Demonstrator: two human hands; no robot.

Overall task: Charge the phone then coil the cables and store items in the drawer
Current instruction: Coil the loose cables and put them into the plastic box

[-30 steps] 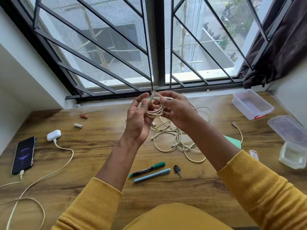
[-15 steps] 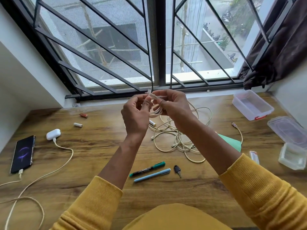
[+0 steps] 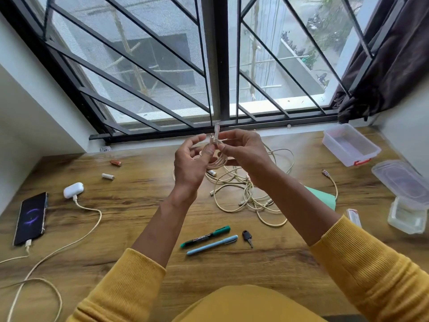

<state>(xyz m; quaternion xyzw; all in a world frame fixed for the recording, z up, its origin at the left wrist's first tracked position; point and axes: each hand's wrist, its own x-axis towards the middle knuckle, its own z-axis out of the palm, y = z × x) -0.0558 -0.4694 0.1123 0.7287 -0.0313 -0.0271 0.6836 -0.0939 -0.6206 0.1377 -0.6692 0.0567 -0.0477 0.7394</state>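
Closest to the camera, two mustard-yellow sleeves [image 3: 380,270] come up from the bottom edge. Just past them on the wooden desk [image 3: 139,228], around 6 o'clock from the hands, there's a green marker [image 3: 205,236] lying beside a light blue pen [image 3: 212,245], with a small black key [image 3: 247,237] just to their right.

Way out at 8 o'clock the phone [image 3: 31,221] lies flat with its screen lit, a cream charging cable [image 3: 27,247] plugged into its near end. Next to it sits a white earbuds case [image 3: 73,190] with its own cable [image 3: 90,219] trailing toward the near edge.

Mid-desk, under and right of the hands, is a messy tangle of cream cables [image 3: 250,196], with a green card [image 3: 322,197] partly showing at 4 o'clock from them.

Both hands are raised above the desk. The left hand [image 3: 189,163] and right hand [image 3: 243,154] hold a small coiled cable [image 3: 217,162] between them; the right hand's fingertips pinch the wrapped bit near the plug, which pokes straight up, and the left thumb and fingers curl round the loop.

At 3 o'clock there's an open clear container [image 3: 350,145], a lid [image 3: 404,180] and another small tub [image 3: 407,216]. Two batteries [image 3: 116,162] lie at 9 o'clock. Farthest back is the barred window [image 3: 218,66] and a dark curtain [image 3: 390,73].
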